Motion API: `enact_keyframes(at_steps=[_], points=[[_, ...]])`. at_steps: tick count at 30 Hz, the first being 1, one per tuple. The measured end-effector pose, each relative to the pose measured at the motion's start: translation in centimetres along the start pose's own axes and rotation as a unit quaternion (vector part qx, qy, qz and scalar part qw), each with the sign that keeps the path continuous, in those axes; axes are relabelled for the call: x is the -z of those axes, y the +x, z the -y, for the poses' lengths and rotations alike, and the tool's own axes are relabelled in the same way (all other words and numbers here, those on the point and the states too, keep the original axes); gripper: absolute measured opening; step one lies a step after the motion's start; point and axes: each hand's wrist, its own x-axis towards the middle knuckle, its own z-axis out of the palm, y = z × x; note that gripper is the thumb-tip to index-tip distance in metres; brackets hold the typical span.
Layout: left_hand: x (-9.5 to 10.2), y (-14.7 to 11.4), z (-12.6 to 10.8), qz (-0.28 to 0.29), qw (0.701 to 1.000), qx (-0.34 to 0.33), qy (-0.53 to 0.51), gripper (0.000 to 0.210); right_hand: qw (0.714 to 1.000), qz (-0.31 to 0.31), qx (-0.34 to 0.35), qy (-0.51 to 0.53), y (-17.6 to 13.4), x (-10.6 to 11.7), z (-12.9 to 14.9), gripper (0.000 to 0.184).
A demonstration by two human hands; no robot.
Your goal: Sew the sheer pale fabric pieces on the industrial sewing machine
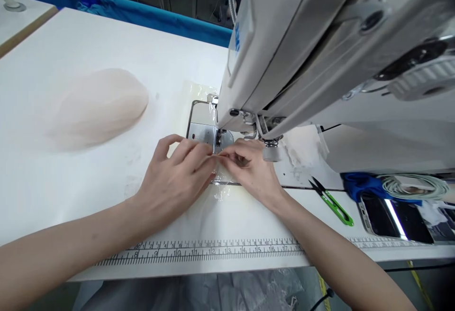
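White worktable [88, 41] with sewing machine [320, 41] at 1 o'clock. Pale fabric pile [99, 105] at 9 o'clock; open room there. Left hand [174, 178] and right hand [254, 171], fingertips together, pinch a small sheer piece [217, 157] at the needle plate [201, 133]: probably light, limp, best held at its edges. Snips [332, 202] at 3 o'clock.

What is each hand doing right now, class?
Left hand: fingers pinched on the sheer fabric at the needle plate.
Right hand: pinching the same fabric.
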Motion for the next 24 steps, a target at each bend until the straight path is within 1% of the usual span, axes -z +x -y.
enact_keyframes(at_steps=[2,4,6,8,10,13,20,24], points=[[0.2,-0.2,-0.4,-0.006,0.998,-0.049,0.039,0.019,1.000,0.004,-0.020,0.016,0.1,0.0,0.0,0.011],[0.4,-0.5,-0.8,0.009,0.995,-0.073,0.065,0.021,0.999,-0.001,-0.033,0.023,0.0,0.0,-0.2,0.010],[0.3,-0.6,-0.9,0.029,0.994,-0.072,0.074,0.022,0.999,-0.014,-0.031,0.023,-0.1,0.0,-0.5,0.009],[0.2,-0.7,-0.9,0.033,0.995,-0.064,0.063,0.023,0.999,-0.035,-0.016,0.016,-0.3,0.0,-0.9,0.004],[0.0,-0.6,-0.6,0.033,0.997,-0.057,0.046,0.024,0.999,-0.046,0.003,-0.004,-0.5,0.1,-1.2,0.012],[-0.2,-0.5,-0.2,0.030,0.997,-0.052,0.040,0.025,0.998,-0.040,0.026,-0.040,-0.7,0.2,-1.3,0.023],[-0.1,-0.3,-0.3,0.026,0.998,-0.040,0.029,0.028,0.998,-0.032,0.041,-0.025,-1.0,0.1,-1.2,0.024],[-0.1,-0.2,-0.2,0.030,0.997,-0.053,0.045,0.025,0.999,-0.040,0.023,-0.024,-0.9,0.3,-1.3,0.032]])
